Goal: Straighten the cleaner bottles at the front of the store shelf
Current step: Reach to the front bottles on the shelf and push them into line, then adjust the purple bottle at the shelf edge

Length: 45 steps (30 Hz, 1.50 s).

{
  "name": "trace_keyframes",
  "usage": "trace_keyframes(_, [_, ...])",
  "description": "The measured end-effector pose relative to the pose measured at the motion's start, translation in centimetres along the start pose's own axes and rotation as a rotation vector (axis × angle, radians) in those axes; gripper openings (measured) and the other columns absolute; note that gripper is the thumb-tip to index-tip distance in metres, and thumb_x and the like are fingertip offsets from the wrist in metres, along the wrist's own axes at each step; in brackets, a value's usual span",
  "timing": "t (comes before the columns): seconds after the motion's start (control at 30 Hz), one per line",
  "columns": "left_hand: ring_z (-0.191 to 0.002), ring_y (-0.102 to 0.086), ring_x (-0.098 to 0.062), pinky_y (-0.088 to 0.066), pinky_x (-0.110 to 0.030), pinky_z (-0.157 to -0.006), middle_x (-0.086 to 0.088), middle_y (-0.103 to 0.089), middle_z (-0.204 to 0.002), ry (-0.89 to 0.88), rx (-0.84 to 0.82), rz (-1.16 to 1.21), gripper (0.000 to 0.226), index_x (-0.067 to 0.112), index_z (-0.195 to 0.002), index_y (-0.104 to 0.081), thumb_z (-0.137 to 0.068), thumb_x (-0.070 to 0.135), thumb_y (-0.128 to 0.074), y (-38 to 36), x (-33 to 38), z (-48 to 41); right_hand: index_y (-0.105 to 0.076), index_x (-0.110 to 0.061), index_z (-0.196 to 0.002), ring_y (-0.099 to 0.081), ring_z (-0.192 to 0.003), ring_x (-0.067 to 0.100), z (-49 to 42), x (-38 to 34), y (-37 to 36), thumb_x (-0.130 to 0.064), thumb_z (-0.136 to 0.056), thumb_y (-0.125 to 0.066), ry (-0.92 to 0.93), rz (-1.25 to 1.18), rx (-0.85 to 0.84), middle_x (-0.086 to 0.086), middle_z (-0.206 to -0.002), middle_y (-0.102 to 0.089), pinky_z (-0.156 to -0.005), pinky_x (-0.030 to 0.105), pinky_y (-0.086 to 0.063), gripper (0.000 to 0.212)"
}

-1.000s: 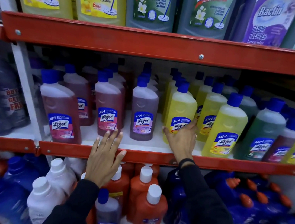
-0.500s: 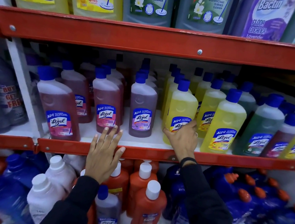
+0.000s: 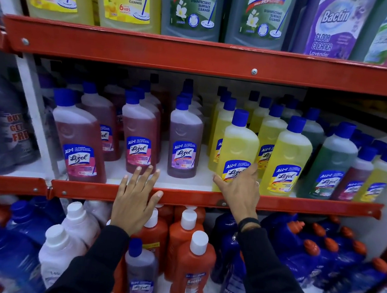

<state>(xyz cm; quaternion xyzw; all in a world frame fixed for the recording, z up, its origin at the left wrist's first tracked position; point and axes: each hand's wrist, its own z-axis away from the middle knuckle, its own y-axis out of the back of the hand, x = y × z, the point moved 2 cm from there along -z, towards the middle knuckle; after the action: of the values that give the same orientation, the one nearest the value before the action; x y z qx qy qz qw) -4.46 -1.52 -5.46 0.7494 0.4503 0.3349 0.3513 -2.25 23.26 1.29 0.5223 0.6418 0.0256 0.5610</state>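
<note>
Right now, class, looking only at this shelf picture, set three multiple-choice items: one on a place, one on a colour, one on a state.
1. Where does the left hand lie?
A. On the red shelf edge
B. Around a white cap
C. On the top shelf

2. What colour is the liquid in the bottle that the right hand touches?
A. Green
B. Yellow
C. Purple

3. How are the left hand's fingers held?
A. Clenched in a fist
B. Wrapped round a bottle
C. Spread open and flat

Answers:
1 A, the palm lies over the red edge.
2 B, the right hand rests against the yellow bottle at its label.
3 C, the fingers fan out, gripping nothing.
</note>
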Motion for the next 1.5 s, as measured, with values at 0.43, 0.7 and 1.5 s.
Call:
trace_keyframes(0.43, [-0.145, -0.01, -0.027, 0.012, -0.031, -0.114, -0.008, -0.018, -0.159, 0.002, -0.018, -0.039, 0.065, 0.025, -0.15, -0.016, -0.096, 0.06, -0.012, 0.1, -4.5, 1.8, -0.043, -0.005, -0.129, -0.034, -0.121, 0.005, 6.4, -3.9, -5.0, -0.027, -0.081, -0.065, 0.464, -0.394, 0.147, 0.015, -0.13, -0.048, -0.103, 0.001, -0.016, 0.057])
trace_keyframes(0.7, [-0.146, 0.01, -0.013, 0.012, -0.03, -0.115, -0.003, -0.015, -0.159, -0.04, -0.014, -0.04, 0.063, 0.026, -0.151, -0.013, -0.097, 0.058, -0.016, 0.0, -5.2, 2.1, -0.021, -0.001, -0.139, -0.051, -0.115, 0.038, 0.5, -9.9, -9.3, -0.055, -0.059, -0.078, 0.061, -0.056, -0.041, 0.02, -0.133, -0.042, -0.091, 0.043, -0.047, 0.112])
trace_keyframes(1.5, [-0.146, 0.012, -0.014, 0.014, -0.032, -0.115, -0.005, -0.017, -0.159, -0.038, -0.01, 0.004, 0.064, 0.029, -0.151, -0.004, -0.096, 0.06, -0.015, 0.2, -5.4, 2.9, -0.025, -0.003, -0.13, -0.053, -0.115, 0.037, 4.4, -8.0, -6.0, -0.056, -0.06, -0.075, 0.08, 0.095, 0.019, 0.017, -0.129, -0.043, -0.087, 0.043, -0.049, 0.101])
